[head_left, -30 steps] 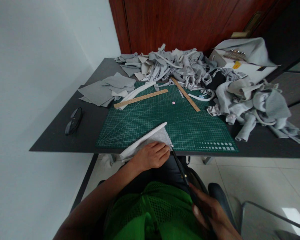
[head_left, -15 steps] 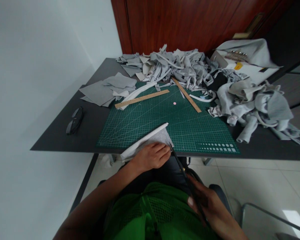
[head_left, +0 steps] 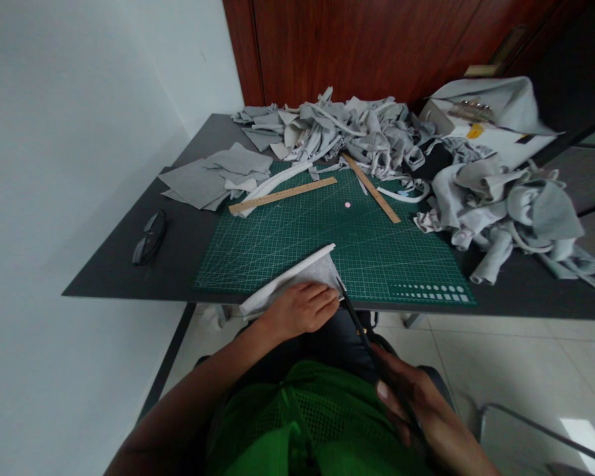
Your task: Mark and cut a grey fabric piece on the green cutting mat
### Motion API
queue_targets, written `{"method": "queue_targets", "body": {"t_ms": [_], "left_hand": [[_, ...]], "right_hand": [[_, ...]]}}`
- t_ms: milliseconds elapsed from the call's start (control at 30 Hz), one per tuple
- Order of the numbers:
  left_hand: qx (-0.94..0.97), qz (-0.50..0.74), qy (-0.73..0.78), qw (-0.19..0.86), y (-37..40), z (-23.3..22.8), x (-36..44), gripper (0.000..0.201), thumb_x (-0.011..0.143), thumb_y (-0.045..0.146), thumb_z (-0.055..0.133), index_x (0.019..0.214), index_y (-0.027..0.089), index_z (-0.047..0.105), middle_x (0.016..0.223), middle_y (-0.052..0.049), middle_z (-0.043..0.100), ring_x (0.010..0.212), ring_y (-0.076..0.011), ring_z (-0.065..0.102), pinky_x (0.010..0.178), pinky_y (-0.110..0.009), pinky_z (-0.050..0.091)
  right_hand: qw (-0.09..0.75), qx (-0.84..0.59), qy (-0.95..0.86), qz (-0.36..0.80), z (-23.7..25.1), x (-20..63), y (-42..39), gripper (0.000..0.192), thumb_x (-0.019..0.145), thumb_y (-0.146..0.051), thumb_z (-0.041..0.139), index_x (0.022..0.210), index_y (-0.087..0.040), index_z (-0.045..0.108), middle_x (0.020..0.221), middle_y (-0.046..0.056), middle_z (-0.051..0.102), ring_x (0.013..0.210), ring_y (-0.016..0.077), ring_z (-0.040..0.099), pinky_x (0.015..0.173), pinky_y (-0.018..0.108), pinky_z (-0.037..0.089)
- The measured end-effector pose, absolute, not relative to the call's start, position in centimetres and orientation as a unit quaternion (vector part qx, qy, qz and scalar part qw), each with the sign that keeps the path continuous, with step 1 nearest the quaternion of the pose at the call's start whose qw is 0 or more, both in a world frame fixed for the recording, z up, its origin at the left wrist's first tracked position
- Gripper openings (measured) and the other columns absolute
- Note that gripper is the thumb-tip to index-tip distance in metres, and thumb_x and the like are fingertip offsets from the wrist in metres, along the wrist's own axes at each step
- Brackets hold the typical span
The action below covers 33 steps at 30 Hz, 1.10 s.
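left hand: left hand (head_left: 301,309) lower centre of frame, palm down, fingers flat and spread on the folded grey fabric piece (head_left: 297,277), pressing it at the near edge of the mat; not curled around it.
right hand: right hand (head_left: 416,413) lower right, closed around the handles of black scissors (head_left: 364,337), thumb nail visible on top.
scissors: long dark blades run up-left from the right hand, tip at the right corner of the grey fabric piece, just beside the left fingertips; cannot tell if blades are parted.
grey fabric piece: light grey, folded, one long rolled edge slanting up-right; lies on the near edge of the green cutting mat (head_left: 377,251), partly overhanging the table edge toward the person.
cutting mat: centre of frame, white grid lines, on the dark table (head_left: 114,264).
rulers: wooden ruler (head_left: 282,195) upper-left part of mat, lying nearly level; second wooden ruler (head_left: 371,188) upper middle, slanting down-right. Well apart from both hands.
pink dot: small pink round thing (head_left: 348,205) on mat between the rulers.
scrap pile: heap of grey strips (head_left: 347,132) at top centre of table; more crumpled grey cloth (head_left: 506,205) at right.
flat pieces: stack of grey cut squares (head_left: 213,175) left of the mat.
glasses: dark eyeglasses (head_left: 149,237) on table at left.
box: white box (head_left: 496,125) upper right, grey cloth draped over it.
person: green mesh garment (head_left: 302,423) at bottom centre.
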State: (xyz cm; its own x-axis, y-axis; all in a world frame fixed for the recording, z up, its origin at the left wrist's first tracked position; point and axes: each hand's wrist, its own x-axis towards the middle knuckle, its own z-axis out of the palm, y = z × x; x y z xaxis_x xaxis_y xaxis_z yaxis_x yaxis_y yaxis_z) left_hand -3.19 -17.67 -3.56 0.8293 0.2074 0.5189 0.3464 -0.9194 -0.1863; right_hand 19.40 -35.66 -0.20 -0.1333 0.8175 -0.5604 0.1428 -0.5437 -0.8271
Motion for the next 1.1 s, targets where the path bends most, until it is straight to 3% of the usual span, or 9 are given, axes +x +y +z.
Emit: {"method": "queue_targets", "body": {"t_ms": [267,800,933,1100], "left_hand": [[-0.948,-0.242,-0.154,0.134,-17.8,-3.5,-3.2,0.016,0.104,0.020,0.057,0.109,0.019,0.073,0.119,-0.003,0.076,0.103,-0.0153,0.068,0.087,-0.031,0.055],[-0.937,-0.295,-0.144,0.119,-17.6,-3.4,-3.0,0.015,0.104,0.017,0.058,0.101,0.016,0.073,0.110,-0.002,0.077,0.096,-0.0153,0.070,0.081,-0.030,0.054],[-0.943,-0.276,-0.144,0.114,-17.7,-3.3,-3.1,0.013,0.103,0.017,0.060,0.103,0.015,0.072,0.111,-0.003,0.077,0.098,-0.0166,0.070,0.084,-0.031,0.054],[-0.945,-0.271,-0.144,0.115,-17.7,-3.3,-3.1,0.013,0.104,0.018,0.059,0.103,0.016,0.072,0.111,-0.003,0.077,0.098,-0.0166,0.070,0.083,-0.031,0.053]], "right_hand": [[0.281,-0.590,-0.392,0.647,-0.8,19.4,-35.7,0.079,0.084,-0.066,0.071,0.151,-0.027,0.059,0.061,-0.002,0.060,0.040,0.0135,0.040,0.045,0.029,0.048],[0.314,-0.616,-0.351,0.632,-0.6,17.9,-36.6,0.082,0.089,-0.071,0.063,0.156,-0.024,0.052,0.058,-0.006,0.041,0.044,0.0109,0.030,0.043,0.026,0.036],[0.298,-0.613,-0.368,0.632,-0.4,17.9,-36.5,0.083,0.090,-0.070,0.063,0.158,-0.024,0.049,0.062,-0.006,0.045,0.045,0.0105,0.032,0.044,0.025,0.038],[0.311,-0.631,-0.358,0.613,-0.2,17.6,-36.9,0.076,0.090,-0.068,0.065,0.152,-0.026,0.057,0.054,-0.005,0.050,0.041,0.0115,0.035,0.041,0.025,0.037]]}}
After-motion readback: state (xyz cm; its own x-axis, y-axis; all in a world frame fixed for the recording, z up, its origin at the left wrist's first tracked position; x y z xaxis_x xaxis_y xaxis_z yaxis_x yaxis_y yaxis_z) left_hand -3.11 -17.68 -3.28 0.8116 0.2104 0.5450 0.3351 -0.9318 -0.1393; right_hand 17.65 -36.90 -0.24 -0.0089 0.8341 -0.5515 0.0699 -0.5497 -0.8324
